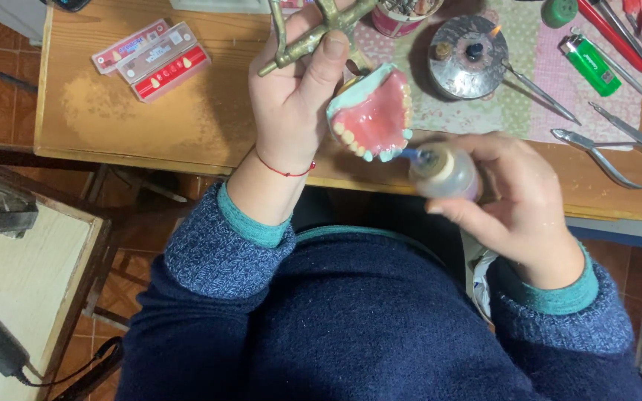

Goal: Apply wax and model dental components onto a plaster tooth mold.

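A single head-worn camera looked steeply down over the person's chest, close to both hands. It faced forward across the wooden table (187, 126), whose near edge crossed just behind the fingers (302, 44) of the left hand (295, 96). The right hand (518, 189) sat nearer the lens. Floor showed at the left.

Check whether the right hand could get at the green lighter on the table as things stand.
Probably not right away: the right hand is closed around a small bottle at the denture model. The green lighter lies uncovered beyond it, so the path looks free once the bottle is put down.
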